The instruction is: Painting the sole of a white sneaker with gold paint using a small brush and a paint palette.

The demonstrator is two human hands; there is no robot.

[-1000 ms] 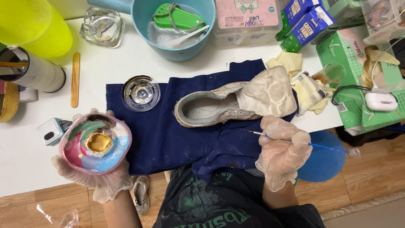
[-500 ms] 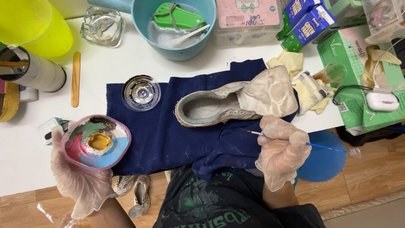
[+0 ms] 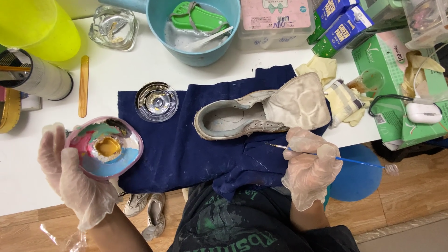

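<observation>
My left hand (image 3: 70,175), in a clear glove, holds a small paint-smeared dish (image 3: 104,147) with pink, blue and ochre paint at the table's near left edge. My right hand (image 3: 310,165), also gloved, grips a thin blue-handled paintbrush (image 3: 345,160) whose tip points left at a worn white shoe (image 3: 261,113). The shoe lies on its side on a dark blue cloth (image 3: 186,149), a little beyond the brush tip.
A round glass dish (image 3: 157,101) sits on the cloth's left part. At the back stand a blue bowl (image 3: 193,29) with a green item, a glass ashtray (image 3: 114,27), yellow containers (image 3: 35,28), a wooden stick (image 3: 84,86), boxes (image 3: 275,21) and green tissue boxes (image 3: 401,88).
My left hand shifted its grip from cradling the paint dish underneath to holding it from the left side; the dish rose slightly. My right hand and brush stayed nearly still.
</observation>
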